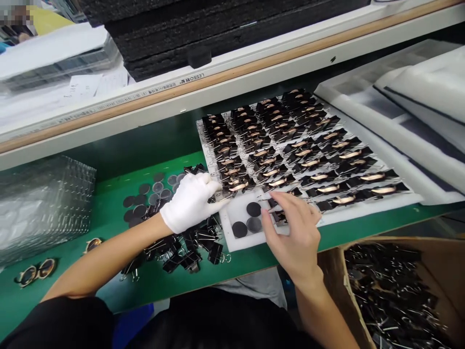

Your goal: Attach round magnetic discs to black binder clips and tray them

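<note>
My left hand (191, 201), in a white glove, rests with curled fingers at the near left corner of a white foam sheet (238, 237), fingertips closed on a clipped piece (225, 193). My bare right hand (294, 230) pinches a black binder clip (278, 213) at the sheet's front edge. Three dark round discs (249, 219) lie on the foam between my hands. Rows of clipped copper-coloured pieces (290, 140) fill the sheet behind.
A heap of loose black binder clips (189, 247) lies on the green table under my left wrist, with several dark discs (148, 196) beyond. Clear plastic trays (43, 203) stand left. A cardboard box of clips (395, 291) sits low right. White foam sheets (407, 102) lie at right.
</note>
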{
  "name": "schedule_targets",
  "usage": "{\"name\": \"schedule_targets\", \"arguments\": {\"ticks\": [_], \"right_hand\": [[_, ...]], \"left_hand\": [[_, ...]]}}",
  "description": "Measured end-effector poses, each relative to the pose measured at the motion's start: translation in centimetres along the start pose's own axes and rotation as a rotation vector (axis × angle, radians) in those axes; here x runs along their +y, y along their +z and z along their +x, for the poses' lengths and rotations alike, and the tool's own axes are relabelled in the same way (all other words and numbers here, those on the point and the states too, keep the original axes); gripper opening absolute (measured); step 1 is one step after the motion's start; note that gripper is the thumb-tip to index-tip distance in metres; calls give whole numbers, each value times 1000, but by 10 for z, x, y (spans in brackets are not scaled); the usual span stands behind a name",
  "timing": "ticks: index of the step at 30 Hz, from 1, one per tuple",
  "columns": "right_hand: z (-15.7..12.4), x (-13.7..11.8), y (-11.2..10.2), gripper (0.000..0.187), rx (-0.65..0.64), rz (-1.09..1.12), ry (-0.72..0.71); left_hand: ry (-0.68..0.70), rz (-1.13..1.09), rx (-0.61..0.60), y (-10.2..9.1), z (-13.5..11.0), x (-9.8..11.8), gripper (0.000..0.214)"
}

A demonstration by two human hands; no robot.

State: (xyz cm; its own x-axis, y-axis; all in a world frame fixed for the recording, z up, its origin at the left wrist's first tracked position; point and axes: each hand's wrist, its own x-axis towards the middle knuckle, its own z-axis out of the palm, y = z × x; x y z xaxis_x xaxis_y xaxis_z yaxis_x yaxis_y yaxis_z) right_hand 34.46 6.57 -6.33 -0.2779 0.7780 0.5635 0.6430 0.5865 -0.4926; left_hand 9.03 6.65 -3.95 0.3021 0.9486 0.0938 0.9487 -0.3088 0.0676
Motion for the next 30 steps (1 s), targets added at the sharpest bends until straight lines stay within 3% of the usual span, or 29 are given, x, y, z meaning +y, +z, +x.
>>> {"name": "schedule_targets", "arguments": {"ticks": [10,19,24,27,30], "right_hand": [[-10,3,2,25,32,-58,31],[-15,1,7,26,-28,-70,-9],[-14,-8,14,22,-87,-168,-59],[-15,-13,18,16,-89,-265,-92],[-15,-15,14,13,-170,-382,-80]], "left_hand": [[-7,43,-63,3,-2,9,41],[-7,97,-34,9,-16,23,59],[-41,202,-84,4,-18,20,51],[46,157,-202,4,-12,16,45],[151,77,-227,3,-9,10,45]]}}
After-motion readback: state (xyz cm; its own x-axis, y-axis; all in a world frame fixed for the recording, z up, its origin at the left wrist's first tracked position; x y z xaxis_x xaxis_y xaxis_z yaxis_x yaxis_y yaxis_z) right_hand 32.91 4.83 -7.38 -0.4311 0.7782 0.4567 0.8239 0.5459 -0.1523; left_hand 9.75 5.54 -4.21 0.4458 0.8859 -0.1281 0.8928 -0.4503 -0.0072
